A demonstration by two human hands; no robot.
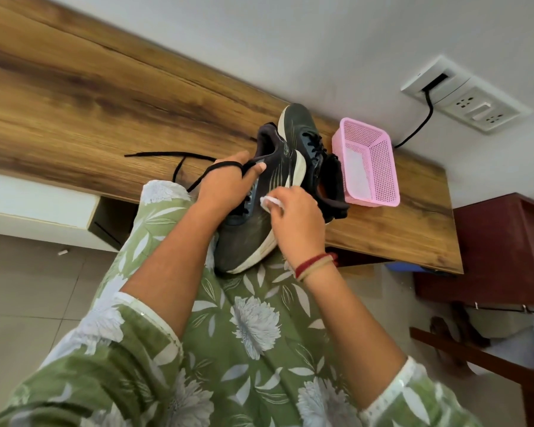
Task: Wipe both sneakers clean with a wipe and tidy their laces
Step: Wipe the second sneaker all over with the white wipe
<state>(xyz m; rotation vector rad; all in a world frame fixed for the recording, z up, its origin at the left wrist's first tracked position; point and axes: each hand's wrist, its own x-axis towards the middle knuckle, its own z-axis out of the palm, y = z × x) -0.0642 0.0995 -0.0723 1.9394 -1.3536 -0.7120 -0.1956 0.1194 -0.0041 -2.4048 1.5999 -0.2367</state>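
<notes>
- Wood-grain desk (pixel 74 103) runs along a white wall; a pink mesh basket (pixel 379 167) sits at its right end, below a wall socket (pixel 463 94) with a black cable (pixel 426 118) plugged in.
- Your left hand (pixel 228 183) grips the near sneaker (pixel 250 238) at its lace area, holding it tilted off the desk edge over your lap. Its black lace (pixel 179 155) loops across your fingers and trails loose onto the desk.
- Your right hand (pixel 296 217) pinches a small white wipe (pixel 270 203) against the sneaker's side, just above the white sole.
- Far sneaker (pixel 299 124) lies on the desk, touching the near one and just beside the basket, laces threaded.
- Progress, as a judgement: early to middle. You are wiping the first shoe; grey scuffs show on its sole edge. Its lace is untidied. Whether the far sneaker is wiped, you cannot tell.
- Writing: none legible. A pale mark on the near sneaker's side is too small to read.
</notes>
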